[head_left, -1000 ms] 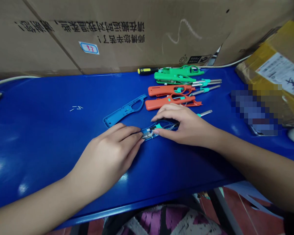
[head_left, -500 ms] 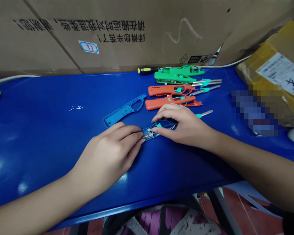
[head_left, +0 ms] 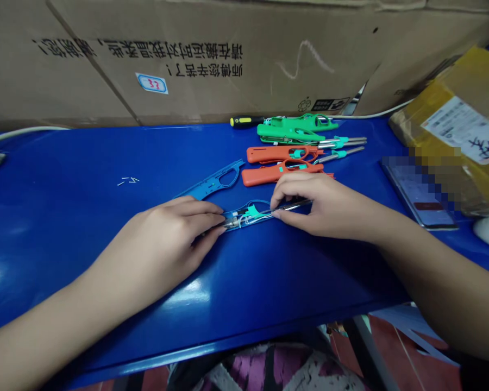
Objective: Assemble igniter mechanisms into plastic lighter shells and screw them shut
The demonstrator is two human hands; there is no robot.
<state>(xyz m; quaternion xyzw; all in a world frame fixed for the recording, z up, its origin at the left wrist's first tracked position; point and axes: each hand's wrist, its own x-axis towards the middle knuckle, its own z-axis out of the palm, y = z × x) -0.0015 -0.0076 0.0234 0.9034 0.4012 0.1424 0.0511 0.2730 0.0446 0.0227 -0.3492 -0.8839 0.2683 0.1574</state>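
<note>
Two hands close on the wired blue lighter shell [head_left: 244, 216] at the middle of the desk [head_left: 106, 271]: the left hand [head_left: 158, 244] grips its left end, while the right hand [head_left: 324, 206] has shifted left, fingers now pinching the metal shaft [head_left: 295, 205].

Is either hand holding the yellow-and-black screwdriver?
No, the screwdriver lies at the back of the blue table, beyond the left hand and right hand.

The one head-worn camera looks forward and down from above the near edge of a blue workbench [head_left: 65, 244], close enough that the left hand [head_left: 158, 244] and right hand [head_left: 321, 206] fill the middle of the frame. It faces cardboard cartons [head_left: 212, 60] at twelve o'clock, with a taped parcel [head_left: 460, 130] at two o'clock and patterned cloth [head_left: 261, 372] below the bench at six o'clock.
</note>
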